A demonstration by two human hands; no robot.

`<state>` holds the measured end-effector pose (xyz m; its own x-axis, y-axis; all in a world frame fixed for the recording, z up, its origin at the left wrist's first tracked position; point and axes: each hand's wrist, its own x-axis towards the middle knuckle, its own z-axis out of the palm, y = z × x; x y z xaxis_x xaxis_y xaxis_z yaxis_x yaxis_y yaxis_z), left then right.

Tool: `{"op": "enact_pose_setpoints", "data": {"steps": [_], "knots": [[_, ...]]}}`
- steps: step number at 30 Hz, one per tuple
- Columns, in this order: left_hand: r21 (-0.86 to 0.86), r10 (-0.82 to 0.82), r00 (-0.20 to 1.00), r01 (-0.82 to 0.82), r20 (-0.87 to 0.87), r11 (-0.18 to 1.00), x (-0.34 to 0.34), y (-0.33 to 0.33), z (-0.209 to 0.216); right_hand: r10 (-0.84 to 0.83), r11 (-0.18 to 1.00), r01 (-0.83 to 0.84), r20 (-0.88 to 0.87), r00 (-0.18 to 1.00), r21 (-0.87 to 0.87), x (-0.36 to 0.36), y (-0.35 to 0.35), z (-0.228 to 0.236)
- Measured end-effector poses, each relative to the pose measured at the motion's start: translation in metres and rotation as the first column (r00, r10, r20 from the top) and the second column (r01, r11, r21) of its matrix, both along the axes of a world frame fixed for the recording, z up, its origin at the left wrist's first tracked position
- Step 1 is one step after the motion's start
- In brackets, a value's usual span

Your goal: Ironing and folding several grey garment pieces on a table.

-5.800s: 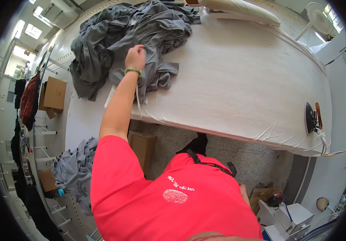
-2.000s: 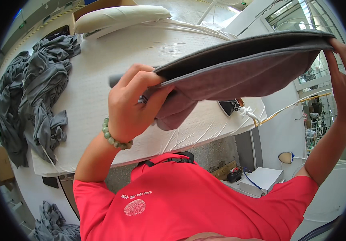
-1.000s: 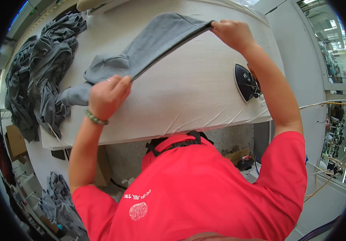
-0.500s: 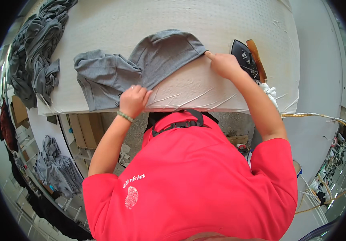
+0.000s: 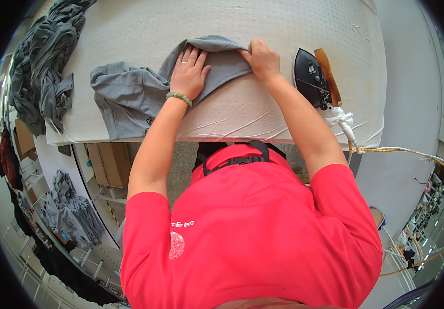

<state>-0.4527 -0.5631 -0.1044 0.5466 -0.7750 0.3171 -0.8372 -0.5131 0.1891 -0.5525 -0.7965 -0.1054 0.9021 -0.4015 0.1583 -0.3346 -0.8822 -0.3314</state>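
A grey knit garment (image 5: 129,95), shaped like a pair of shorts, lies rumpled on the padded white table. My left hand (image 5: 190,74) rests palm down on its right-hand part, fingers stretched out, a ring and a green bead bracelet showing. At the garment's far right corner, my right hand (image 5: 263,59) pinches the edge between thumb and fingers. A fold rises along the far edge between both hands. A small dark print shows near my left forearm. To the right of my right hand stands an iron (image 5: 312,77) with a black soleplate and brown handle.
A heap of grey garments (image 5: 46,62) covers the table's left end. White wrapping and a hose (image 5: 387,150) trail from the iron over the right edge of the table (image 5: 294,20). Below left are more grey garments (image 5: 72,211) and a cardboard box (image 5: 111,165).
My left hand has moved from the near edge up onto the garment and flattened. My right hand has shifted left and away from me, drawing the garment's corner along.
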Motion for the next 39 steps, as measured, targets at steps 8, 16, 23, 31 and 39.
{"op": "enact_pose_setpoints", "data": {"steps": [8, 16, 23, 31, 39], "knots": [[0.036, -0.261, 0.952, 0.269, -0.159, 0.962, -0.022, -0.005, 0.004, -0.067, 0.919, 0.191, -0.340, 0.938, 0.346, -0.022, -0.022, 0.027], [0.177, -0.436, 0.875, 0.472, -0.209, 0.864, -0.041, 0.004, 0.013, -0.049, 0.904, 0.139, -0.227, 0.973, 0.405, -0.037, -0.030, 0.020], [0.213, -0.285, 0.934, 0.330, -0.214, 0.920, -0.067, 0.036, 0.011, 0.074, 0.994, -0.092, 0.249, 0.966, 0.061, -0.047, -0.001, 0.028], [0.150, -0.178, 0.953, 0.218, -0.245, 0.964, -0.085, 0.054, 0.010, 0.325, 0.946, -0.321, 0.126, 0.937, -0.053, -0.094, 0.009, 0.008], [0.030, -0.324, 0.912, 0.341, -0.250, 0.939, -0.070, -0.047, 0.019, 0.234, 0.964, -0.249, 0.143, 0.962, 0.099, -0.101, -0.029, 0.066]]}}
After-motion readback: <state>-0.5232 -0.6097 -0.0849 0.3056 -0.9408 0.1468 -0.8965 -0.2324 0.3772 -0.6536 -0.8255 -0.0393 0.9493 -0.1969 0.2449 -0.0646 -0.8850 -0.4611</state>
